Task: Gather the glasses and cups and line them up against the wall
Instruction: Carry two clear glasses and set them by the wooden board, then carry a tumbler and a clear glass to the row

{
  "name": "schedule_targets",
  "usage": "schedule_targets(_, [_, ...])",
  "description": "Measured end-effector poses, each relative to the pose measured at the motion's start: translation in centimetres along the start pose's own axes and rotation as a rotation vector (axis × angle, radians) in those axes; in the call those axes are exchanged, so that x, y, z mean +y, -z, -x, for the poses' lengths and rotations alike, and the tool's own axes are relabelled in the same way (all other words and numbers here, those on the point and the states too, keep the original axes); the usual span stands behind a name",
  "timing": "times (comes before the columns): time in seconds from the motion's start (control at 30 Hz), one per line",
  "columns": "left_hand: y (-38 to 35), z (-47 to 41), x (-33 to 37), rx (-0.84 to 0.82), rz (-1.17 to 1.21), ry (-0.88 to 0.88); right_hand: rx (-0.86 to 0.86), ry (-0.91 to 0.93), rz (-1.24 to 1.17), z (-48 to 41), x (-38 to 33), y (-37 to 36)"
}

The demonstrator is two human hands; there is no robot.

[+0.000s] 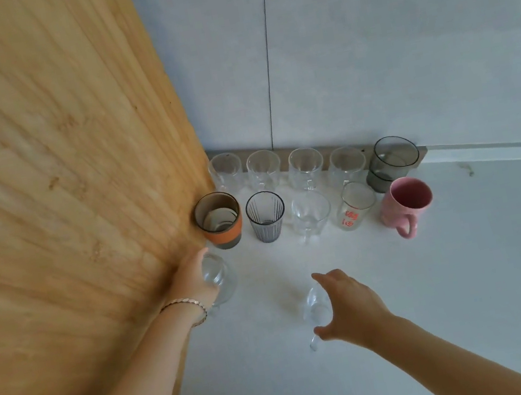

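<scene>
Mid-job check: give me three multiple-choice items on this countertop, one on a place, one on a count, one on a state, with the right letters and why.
1. Where does the pink ceramic mug stand?
A. right end of the front row
B. left end of the back row
C. in a hand

2. How many vessels stand in the back row along the tiled wall?
A. three
B. five
C. eight

3. What is the left hand doing?
A. resting flat on the counter
B. gripping a clear glass
C. holding the mug

Answers: 1 A, it stands past the glass with red print. 2 B, four clear glasses plus one smoky grey glass. 3 B, its fingers wrap the glass beside the wooden panel.
</scene>
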State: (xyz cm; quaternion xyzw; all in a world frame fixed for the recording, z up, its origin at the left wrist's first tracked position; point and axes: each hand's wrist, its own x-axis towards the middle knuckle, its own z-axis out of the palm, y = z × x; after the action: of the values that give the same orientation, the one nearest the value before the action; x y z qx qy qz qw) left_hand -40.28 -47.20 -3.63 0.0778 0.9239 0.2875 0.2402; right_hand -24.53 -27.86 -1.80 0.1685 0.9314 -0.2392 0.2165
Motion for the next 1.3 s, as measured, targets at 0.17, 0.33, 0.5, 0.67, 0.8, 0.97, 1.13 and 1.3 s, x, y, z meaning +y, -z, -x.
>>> schedule_targets(0.17, [-1.2,0.8,-0.7,0.113,0.156,-0.004,0.021,-0.029,-0.043,-3.0,-3.4,-0.5])
schedule_targets(0.33, [-1.6,0.4,-1.6,0.212,0.221,0.016,0.042,0.027,-0.057,-6.6,-6.3,-0.8])
schedule_targets(0.5, [-2.0,0.4,-1.7,0.226,0.208,-0.007,0.082,0.057,-0.108,-8.0,-7.0,-1.8])
schedule_targets(0.67, [-2.2,0.8,-1.4,0.219,0.061,-0.001,0.019,0.011,-0.113,-6.1,-4.7,-2.2])
schedule_targets(0.8, [-3.1,2.3,0.9,0.333,-0.307,-0.151,-0.172,-0.076,-0.019,-3.3,0.3,-0.8])
schedule_targets(0.97, [-6.9,5.0,9.5,0.05,-0.232,-0.38,-0.184,-0.269,-0.076,1.6,9.2,1.5])
schedule_targets(1.13, [-14.9,9.2,20.6,-0.345,-0.215,-0.439,-0.1,-0.464,-0.169,10.3,20.2,4.4])
schedule_targets(1.3, [-25.8,14.6,31.1,-0.456,-0.37,-0.593,0.004,-0.628,-0.231,22.5,32.6,6.0])
